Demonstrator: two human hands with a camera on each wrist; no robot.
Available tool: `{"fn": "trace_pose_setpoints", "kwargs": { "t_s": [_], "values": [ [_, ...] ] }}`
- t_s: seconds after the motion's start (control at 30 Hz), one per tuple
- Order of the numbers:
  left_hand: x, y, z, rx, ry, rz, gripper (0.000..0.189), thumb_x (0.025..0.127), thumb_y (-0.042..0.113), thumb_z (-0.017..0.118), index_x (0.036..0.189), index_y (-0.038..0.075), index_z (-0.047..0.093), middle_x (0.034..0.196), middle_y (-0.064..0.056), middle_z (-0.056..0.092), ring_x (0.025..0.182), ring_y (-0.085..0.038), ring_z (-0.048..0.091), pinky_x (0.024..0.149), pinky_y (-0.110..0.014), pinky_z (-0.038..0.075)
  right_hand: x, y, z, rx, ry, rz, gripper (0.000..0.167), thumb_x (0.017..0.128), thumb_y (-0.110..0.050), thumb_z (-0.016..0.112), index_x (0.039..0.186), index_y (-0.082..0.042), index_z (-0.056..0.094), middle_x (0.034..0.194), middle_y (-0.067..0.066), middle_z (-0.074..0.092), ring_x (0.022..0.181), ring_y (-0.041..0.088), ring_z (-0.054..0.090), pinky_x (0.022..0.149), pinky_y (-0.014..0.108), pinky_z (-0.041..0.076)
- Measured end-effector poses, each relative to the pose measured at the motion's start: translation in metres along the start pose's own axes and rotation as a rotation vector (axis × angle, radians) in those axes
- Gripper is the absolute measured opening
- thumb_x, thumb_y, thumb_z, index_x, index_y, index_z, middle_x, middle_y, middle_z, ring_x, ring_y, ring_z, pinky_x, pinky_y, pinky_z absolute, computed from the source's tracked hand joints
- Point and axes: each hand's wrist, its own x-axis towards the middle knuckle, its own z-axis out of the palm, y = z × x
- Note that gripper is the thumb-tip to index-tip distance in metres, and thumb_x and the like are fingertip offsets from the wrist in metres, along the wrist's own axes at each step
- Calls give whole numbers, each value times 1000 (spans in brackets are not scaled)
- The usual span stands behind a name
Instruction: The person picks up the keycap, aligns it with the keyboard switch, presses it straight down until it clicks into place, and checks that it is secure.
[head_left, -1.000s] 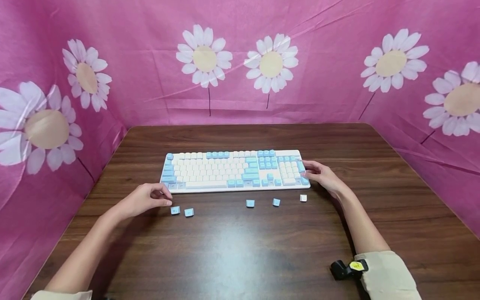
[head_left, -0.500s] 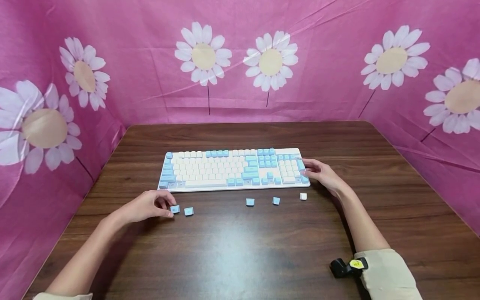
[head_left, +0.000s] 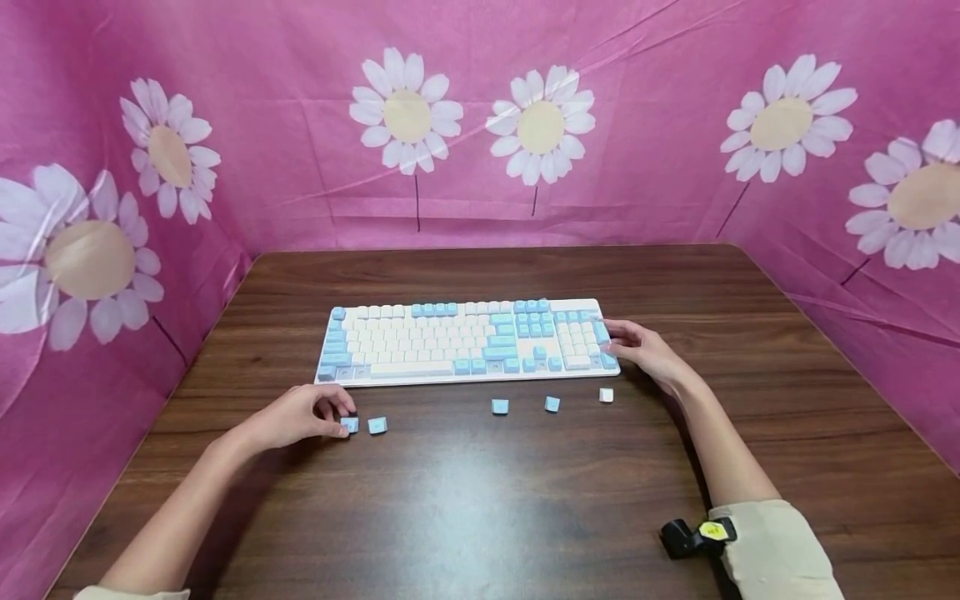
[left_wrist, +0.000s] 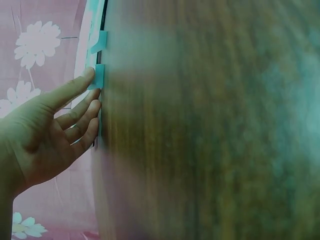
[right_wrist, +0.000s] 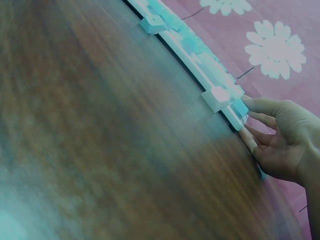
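A white and light-blue keyboard point(head_left: 420, 342) lies on the brown table. In front of its left end, my left hand point(head_left: 300, 414) pinches a light-blue keycap point(head_left: 350, 424) between thumb and fingers. Seen from the left wrist, the thumb of this hand point(left_wrist: 50, 130) touches the keycap's side. A second blue keycap point(head_left: 377, 426) lies just to the right of it. My right hand point(head_left: 648, 354) rests against the keyboard's right edge, its fingers loosely bent and touching the side by the number pad. The right wrist view has this hand point(right_wrist: 285, 137) at the keyboard's corner.
Two more blue keycaps, one nearer the middle point(head_left: 500, 407) and one further right point(head_left: 552, 404), lie in front of the keyboard, with a white keycap point(head_left: 606, 396) beyond them. Pink flowered cloth point(head_left: 480, 217) surrounds the table point(head_left: 480, 517). A black strap mount point(head_left: 697, 539) sits on the right sleeve.
My left hand has moved from the keyboard's front left corner down and slightly right to the leftmost loose keycap and taken hold of it. My right hand stays at the keyboard's right edge.
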Motion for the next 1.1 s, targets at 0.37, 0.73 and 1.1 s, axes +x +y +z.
{"fn": "trace_pose_setpoints", "kwargs": {
  "t_s": [0.37,0.73,1.1],
  "values": [
    [-1,-3,3,36,-4,0,15,78,12,73,89,10,63,76,4,58,68,-9,51,61,-25,43,-3,-2,1,6,-1,0,62,88,-21,64,138,2,36,132,22,41,112,24,42,85,19,36],
    [-1,0,1,42,-5,10,19,76,11,75,90,9,64,77,3,57,65,-9,52,58,-25,43,-1,-3,1,13,-2,9,62,87,-22,66,138,0,37,134,19,41,112,24,42,85,19,37],
    [1,-4,1,73,25,27,16,75,9,75,88,9,65,73,5,56,66,-8,50,59,-24,42,-3,-4,1,14,1,-1,61,88,-20,64,137,2,37,132,22,42,110,21,43,84,18,37]
  ]
}}
